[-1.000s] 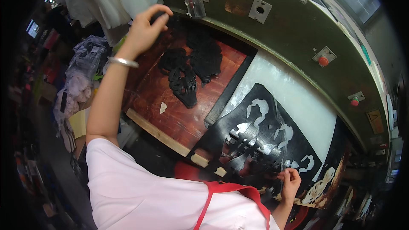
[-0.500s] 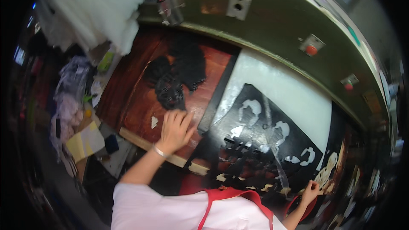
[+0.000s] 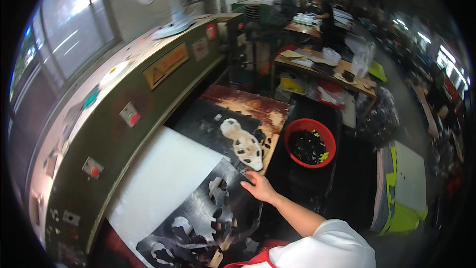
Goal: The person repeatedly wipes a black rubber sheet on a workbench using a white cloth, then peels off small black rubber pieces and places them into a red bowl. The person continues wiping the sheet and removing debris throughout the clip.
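My right hand (image 3: 259, 187) reaches in from the lower right, thumb and fingers apart, at the corner of a black sheet (image 3: 238, 183) with shaped cut-outs. Nothing shows in its grasp; whether it touches the sheet I cannot tell. Just beyond the fingertips lies a cream-coloured, long shaped piece (image 3: 241, 143) with several openings, which looks like a cutting die. It rests partly on another dark sheet (image 3: 198, 119). Under the cut sheet is a white board (image 3: 166, 168). My left hand is out of view.
A green press beam (image 3: 163, 94) with red buttons runs along the left, a fan (image 3: 173, 20) on top. Right of the board stands a red basin (image 3: 333, 141) holding black and yellow-green scraps. Stacked sheets (image 3: 409, 178) stand farther right. A person (image 3: 326, 15) is at a far table.
The view has swung right, bringing the basin and far tables in. My left hand has left the picture. My right hand remains by the black sheet's edge, close to the cream-coloured piece.
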Demonstrator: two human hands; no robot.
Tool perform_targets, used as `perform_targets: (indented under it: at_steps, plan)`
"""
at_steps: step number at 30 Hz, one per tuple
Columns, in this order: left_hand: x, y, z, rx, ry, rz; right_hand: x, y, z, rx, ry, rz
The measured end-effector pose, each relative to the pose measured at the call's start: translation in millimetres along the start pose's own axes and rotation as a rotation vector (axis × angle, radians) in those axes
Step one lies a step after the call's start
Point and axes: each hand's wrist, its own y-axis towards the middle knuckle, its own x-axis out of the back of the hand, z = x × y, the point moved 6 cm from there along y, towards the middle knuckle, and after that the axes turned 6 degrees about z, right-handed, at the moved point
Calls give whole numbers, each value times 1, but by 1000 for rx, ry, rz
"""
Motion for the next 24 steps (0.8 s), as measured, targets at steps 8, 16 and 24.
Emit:
perform_targets:
  at_steps: [8,16,24]
  plan:
    - [-100,28,-75,-63,-378,451,173,-228,-38,-226,11,-571]
    - [-281,-136,-250,-1147,-184,1119,273,-581,-49,-323,-89,-1619]
    - [-320,-488,-258,-1713,-449,1760,143,-982,100,56,-372,-2469]
